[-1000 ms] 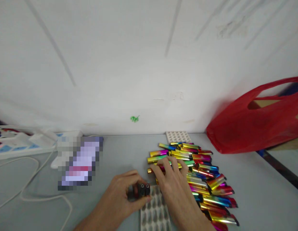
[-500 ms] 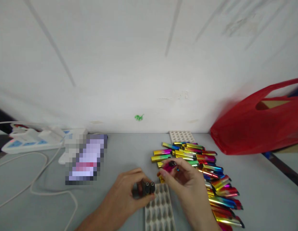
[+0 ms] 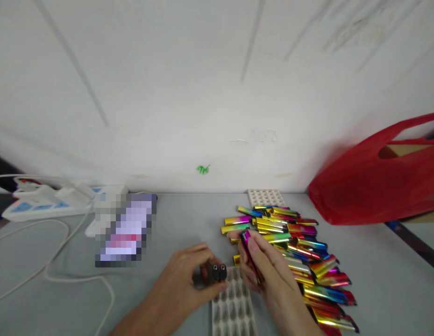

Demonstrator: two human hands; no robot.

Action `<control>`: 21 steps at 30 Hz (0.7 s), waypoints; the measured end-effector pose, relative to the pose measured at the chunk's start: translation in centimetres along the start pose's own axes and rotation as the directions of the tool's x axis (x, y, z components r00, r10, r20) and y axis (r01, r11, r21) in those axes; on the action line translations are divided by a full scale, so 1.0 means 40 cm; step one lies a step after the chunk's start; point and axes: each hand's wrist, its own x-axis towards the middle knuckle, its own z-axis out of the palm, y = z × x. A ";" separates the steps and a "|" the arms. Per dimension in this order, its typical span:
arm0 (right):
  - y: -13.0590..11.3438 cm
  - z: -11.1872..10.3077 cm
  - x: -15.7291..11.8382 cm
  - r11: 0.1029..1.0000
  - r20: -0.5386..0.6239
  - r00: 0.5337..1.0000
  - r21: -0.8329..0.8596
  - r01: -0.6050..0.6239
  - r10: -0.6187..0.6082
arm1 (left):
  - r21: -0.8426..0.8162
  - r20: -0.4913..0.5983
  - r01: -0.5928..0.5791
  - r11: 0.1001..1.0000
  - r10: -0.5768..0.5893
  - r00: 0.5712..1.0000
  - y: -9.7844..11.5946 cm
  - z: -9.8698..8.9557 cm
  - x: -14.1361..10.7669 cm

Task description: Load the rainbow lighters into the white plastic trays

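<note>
In my left hand (image 3: pixel 194 280) are two black round-ended pieces (image 3: pixel 219 272), side by side, small metal rings facing up; my fingers hide the rest of them. My right hand (image 3: pixel 269 270) grips one shiny magenta tube with a black end (image 3: pixel 250 252), tilted with its black end up and to the left. Below and between both hands lies a pale tray with rows of oval pockets (image 3: pixel 234 310), partly covered by my fingers. Just beyond and to the right of my right hand spreads a pile of shiny multicoloured tubes (image 3: pixel 309 252) with black ends.
A second pale pocketed tray (image 3: pixel 267 197) lies against the wall behind the pile. At the far right stands a red bag (image 3: pixel 381 186). On the left are a blurred-out phone (image 3: pixel 129 228), a white power strip (image 3: pixel 59 203) and a loose white cable (image 3: pixel 76 281).
My right hand has turned the magenta tube more upright and moved it slightly lower, with the fingers now wrapped along it. The left hand holds its black pieces as before.
</note>
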 end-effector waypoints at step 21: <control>-0.017 0.013 0.021 0.989 0.287 0.955 0.103 -0.107 0.074 | 0.004 -0.011 -0.007 1.000 0.007 1.000 -0.009 0.001 0.005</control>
